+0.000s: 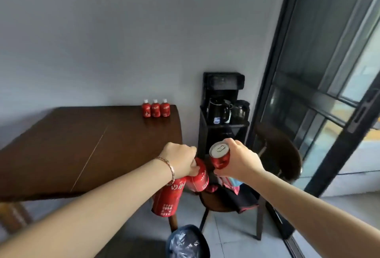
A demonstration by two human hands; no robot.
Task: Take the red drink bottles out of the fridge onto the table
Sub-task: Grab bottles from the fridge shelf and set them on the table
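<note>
Left hand point(178, 160): fingers clamped on the tops of two red printed drink cans point(166, 200), which hang just off the right edge of the dark brown wooden surface point(82, 144). Right hand point(240, 161): fingers wrapped round a third red can point(220, 156), silver top up, above a dark wooden chair point(277, 155). At the surface's far right corner, three small red white-capped bottles point(155, 108) stand upright in a tight row.

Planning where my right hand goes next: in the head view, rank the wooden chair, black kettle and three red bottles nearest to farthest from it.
1. Wooden chair, just below and right of the right hand.
2. Black kettle, ahead, by the wall.
3. Three red bottles, farther left at the table back corner.
</note>
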